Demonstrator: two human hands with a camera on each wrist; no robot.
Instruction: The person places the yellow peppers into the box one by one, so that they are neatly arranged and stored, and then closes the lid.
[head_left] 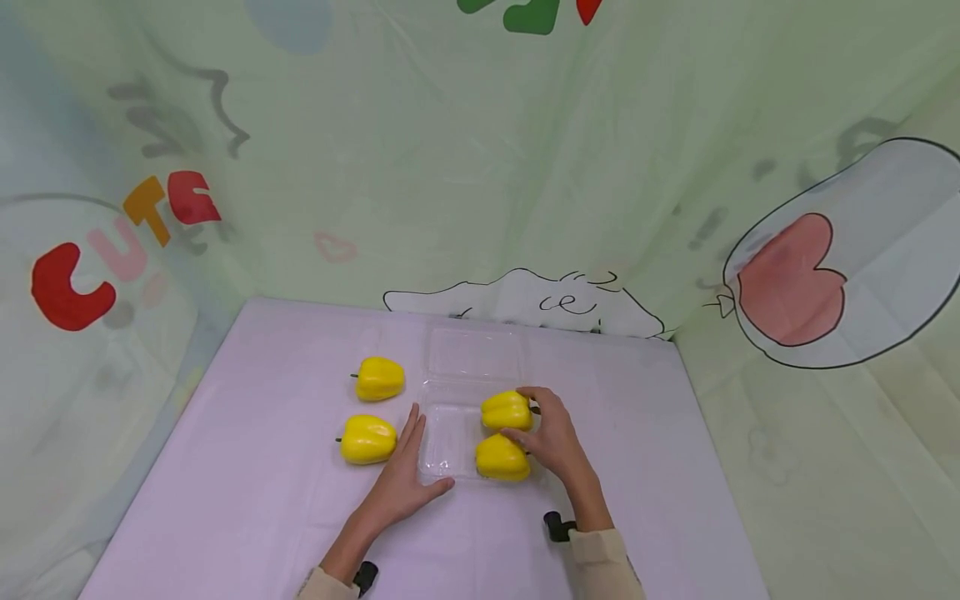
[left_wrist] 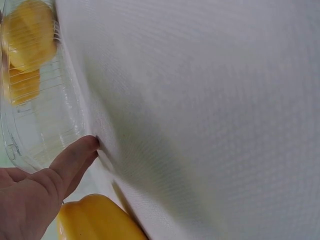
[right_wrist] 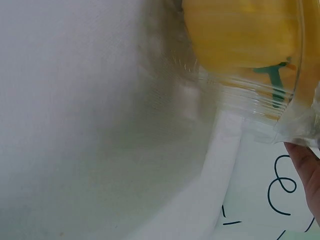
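Note:
A clear plastic container (head_left: pixel 450 442) lies with its lid (head_left: pixel 476 350) folded open toward the back wall. In its right half sit two yellow bell peppers, a rear one (head_left: pixel 502 411) and a front one (head_left: pixel 501 458). My right hand (head_left: pixel 552 433) grips the rear pepper, thumb between the two and forefinger at its far side. Along the container's left wall my left hand (head_left: pixel 405 483) rests with straight fingers, its thumb spread by the front edge. The left wrist view shows those fingertips (left_wrist: pixel 90 142) beside the clear wall. A green stem (right_wrist: pixel 276 85) shows through the plastic in the right wrist view.
Two more yellow bell peppers lie left of the container, one farther back (head_left: pixel 379 379) and one nearer (head_left: pixel 367 440), close to my left fingers. White cloth covers the table (head_left: pixel 255 467). Printed curtains (head_left: pixel 450 167) stand behind and on both sides.

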